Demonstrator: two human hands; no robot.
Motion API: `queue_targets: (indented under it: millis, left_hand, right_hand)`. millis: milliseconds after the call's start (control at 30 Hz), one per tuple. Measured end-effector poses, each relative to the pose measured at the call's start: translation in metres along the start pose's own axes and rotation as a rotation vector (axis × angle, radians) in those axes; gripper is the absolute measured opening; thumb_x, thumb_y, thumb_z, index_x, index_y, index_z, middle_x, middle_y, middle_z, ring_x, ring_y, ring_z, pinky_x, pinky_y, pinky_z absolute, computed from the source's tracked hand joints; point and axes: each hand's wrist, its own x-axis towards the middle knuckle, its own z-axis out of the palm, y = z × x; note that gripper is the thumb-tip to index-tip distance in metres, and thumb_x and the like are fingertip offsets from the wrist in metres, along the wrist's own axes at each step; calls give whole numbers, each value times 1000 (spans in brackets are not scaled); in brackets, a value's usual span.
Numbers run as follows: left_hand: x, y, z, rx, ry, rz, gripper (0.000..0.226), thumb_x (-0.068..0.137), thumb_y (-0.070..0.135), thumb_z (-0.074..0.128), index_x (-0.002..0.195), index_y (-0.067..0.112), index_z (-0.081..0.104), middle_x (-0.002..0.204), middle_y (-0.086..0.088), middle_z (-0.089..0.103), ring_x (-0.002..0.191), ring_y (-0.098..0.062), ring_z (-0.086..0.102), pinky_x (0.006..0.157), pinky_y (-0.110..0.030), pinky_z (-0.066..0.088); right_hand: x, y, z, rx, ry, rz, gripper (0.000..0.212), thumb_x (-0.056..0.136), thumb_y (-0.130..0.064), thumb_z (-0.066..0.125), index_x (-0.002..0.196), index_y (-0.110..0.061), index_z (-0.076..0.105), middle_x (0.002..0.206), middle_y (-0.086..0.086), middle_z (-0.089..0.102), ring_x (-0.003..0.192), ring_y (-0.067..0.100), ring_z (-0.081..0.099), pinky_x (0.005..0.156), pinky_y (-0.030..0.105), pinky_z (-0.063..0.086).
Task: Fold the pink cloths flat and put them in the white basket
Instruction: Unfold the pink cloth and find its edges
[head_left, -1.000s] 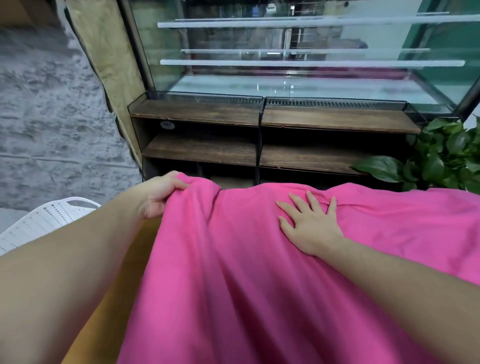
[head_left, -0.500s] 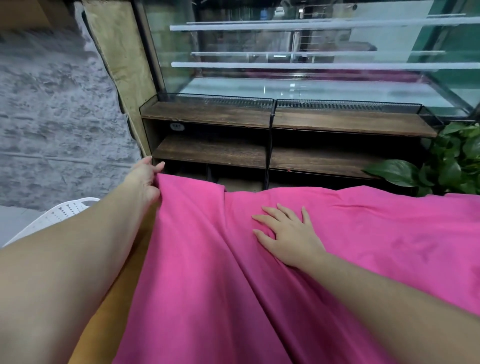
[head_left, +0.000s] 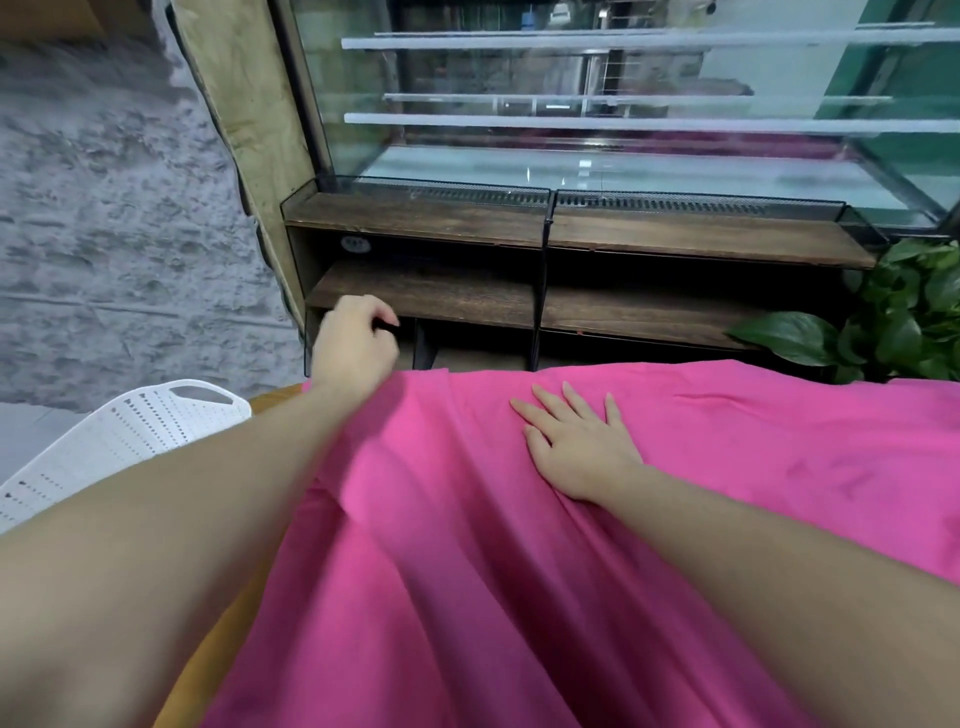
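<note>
a big pink cloth (head_left: 597, 545) lies spread out over a yellow-brown table (head_left: 218, 639), with soft folds running down it toward the person. the right hand (head_left: 576, 447) lies flat on top of the cloth near its far edge, palm down, fingers (head_left: 545, 410) straight and a little apart. the left hand (head_left: 356, 345) is lifted up just past the far left corner of the cloth. its fingers are curled in loosely and it holds nothing. the white basket (head_left: 124, 436) with little holes sits left of the cloth, partly hidden by the left arm. past the far edge of the cloth stands a dark wooden shelf (head_left: 519, 301), and a green plant (head_left: 893, 317) grows by the cloth's far right side.
</note>
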Motion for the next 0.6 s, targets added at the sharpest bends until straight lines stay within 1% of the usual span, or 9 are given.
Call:
queue_targets:
  millis: [100, 167, 267, 367, 500, 600]
  left_hand:
    - [-38, 25, 11, 99, -193, 116, 20, 81, 13, 52, 86, 25, 68, 103, -4, 62, 99, -27, 60, 89, -41, 50]
    - [-69, 41, 15, 200, -311, 200, 18, 85, 18, 54, 87, 25, 70, 102, -2, 61, 97, -26, 59, 85, -41, 50]
    - [-111, 58, 16, 260, -372, 277, 18, 87, 21, 51, 92, 25, 68, 99, 0, 63, 97, -25, 60, 83, -39, 49]
    - [-147, 69, 13, 299, -441, 306, 22, 89, 25, 48, 103, 27, 66, 105, 2, 66, 99, -25, 62, 84, -38, 50]
    - [-193, 81, -2, 399, -504, 381, 29, 93, 31, 43, 114, 30, 64, 118, 5, 61, 107, -23, 60, 90, -39, 49]
    - [-233, 94, -15, 425, -543, 380, 30, 96, 35, 41, 116, 30, 62, 122, 6, 57, 111, -23, 58, 91, -41, 49]
  right_hand:
    - [6, 2, -9, 11, -96, -16, 50, 104, -47, 19, 154, -47, 13, 165, -15, 3, 152, 16, -5, 119, 57, -8]
    - [-4, 5, -13, 25, -78, -36, 53, 103, -47, 27, 155, -43, 17, 165, -12, 9, 153, 18, 1, 122, 52, -3]
    - [-40, 10, -5, 61, 4, -56, 54, 102, -46, 34, 154, -41, 22, 164, -9, 16, 152, 18, 8, 122, 46, 3]
    - [-86, 18, 5, 74, 27, -83, 51, 103, -48, 30, 153, -44, 21, 164, -11, 17, 152, 15, 6, 123, 45, 2]
    - [-146, 28, 6, 73, -17, -83, 51, 104, -49, 28, 153, -45, 18, 164, -12, 13, 152, 14, 4, 124, 44, 1]
    - [-188, 32, 0, 82, -57, -59, 52, 103, -49, 30, 154, -45, 19, 164, -11, 13, 152, 15, 7, 124, 42, 3]
